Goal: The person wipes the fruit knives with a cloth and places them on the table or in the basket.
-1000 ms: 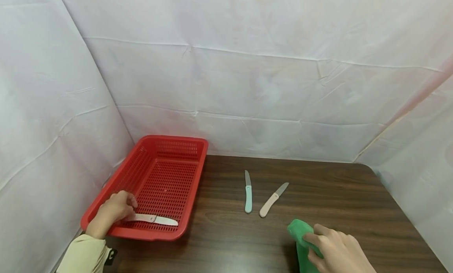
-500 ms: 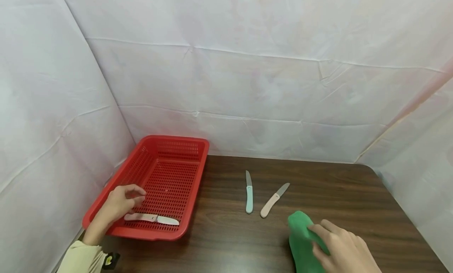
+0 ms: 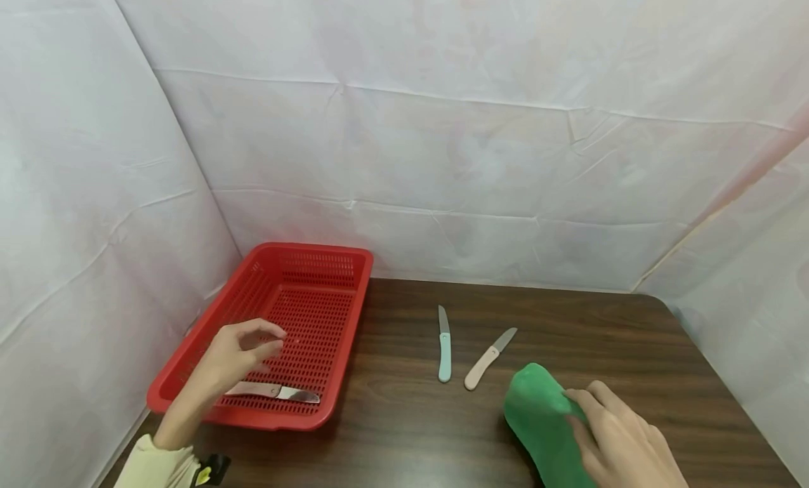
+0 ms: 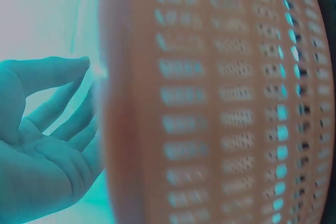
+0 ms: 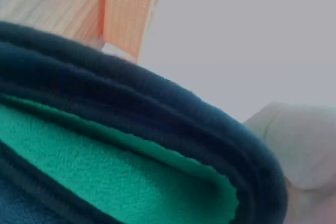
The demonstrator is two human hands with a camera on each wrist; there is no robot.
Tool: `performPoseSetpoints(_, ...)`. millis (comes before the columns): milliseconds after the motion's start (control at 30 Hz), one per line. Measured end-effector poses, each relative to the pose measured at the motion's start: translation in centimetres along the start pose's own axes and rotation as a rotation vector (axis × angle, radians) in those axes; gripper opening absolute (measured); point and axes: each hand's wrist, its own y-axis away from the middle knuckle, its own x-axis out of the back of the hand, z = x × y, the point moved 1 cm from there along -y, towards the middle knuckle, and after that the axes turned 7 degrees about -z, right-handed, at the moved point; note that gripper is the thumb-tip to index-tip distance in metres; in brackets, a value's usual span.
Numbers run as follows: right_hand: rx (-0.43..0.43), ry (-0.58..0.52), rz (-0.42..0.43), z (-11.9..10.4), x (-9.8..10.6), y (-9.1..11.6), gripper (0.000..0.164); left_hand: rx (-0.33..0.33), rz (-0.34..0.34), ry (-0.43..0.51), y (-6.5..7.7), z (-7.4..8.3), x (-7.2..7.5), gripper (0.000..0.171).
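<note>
My left hand (image 3: 230, 354) hovers over the front left of a red plastic basket (image 3: 358, 319), fingers bent, nothing between them. Under it in the basket lies a pink-handled knife (image 3: 255, 389), its handle end hidden by the wrist. The left wrist view has this hand (image 4: 47, 145) beyond the slotted basket wall (image 4: 210, 82). At the front right, my right hand (image 3: 622, 432) pinches a green cloth (image 3: 543, 418) between thumb and fingers. In the right wrist view the cloth (image 5: 105, 166) appears as a thick fold with dark edges around green.
On the brown wooden table (image 3: 404, 418) lie a light-blue-handled knife (image 3: 445, 354) and a second pink-handled knife (image 3: 483, 365), between the basket and the cloth. White sheeting (image 3: 442, 158) rises behind the table and at both sides.
The left hand has come away from the pink-handled knife in the basket and moved up and right. The right hand keeps the green cloth, which has spread and shifted a little forward.
</note>
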Motion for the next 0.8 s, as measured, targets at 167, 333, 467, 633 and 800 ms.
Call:
performPoseSetpoints(167, 0.005, -0.011, 0.019, 0.1, 0.1, -0.1, 0.029, -0.055, 0.017, 0.019, 0.3, 1.5, -1.0, 0.026)
performPoseSetpoints(333, -0.002, -0.019, 0.019, 0.1, 0.2, -0.1, 0.028, -0.075, 0.019, 0.045, 0.4, 2.1, -2.2, 0.025)
performPoseSetpoints(467, -0.009, -0.013, 0.007, 0.1, 0.3, -0.1, 0.028, -0.058, 0.024, 0.078, 0.4, 2.5, -3.3, 0.024)
performPoseSetpoints(633, -0.032, -0.013, -0.012, 0.2, 0.5, -0.1, 0.025, -0.078, 0.063, 0.146, 0.2, 3.2, -4.8, 0.025)
performPoseSetpoints(800, -0.042, -0.016, -0.016, 0.2, 0.6, -0.1, 0.024, -0.074, 0.086, 0.181, 0.1, 4.0, -6.1, 0.026)
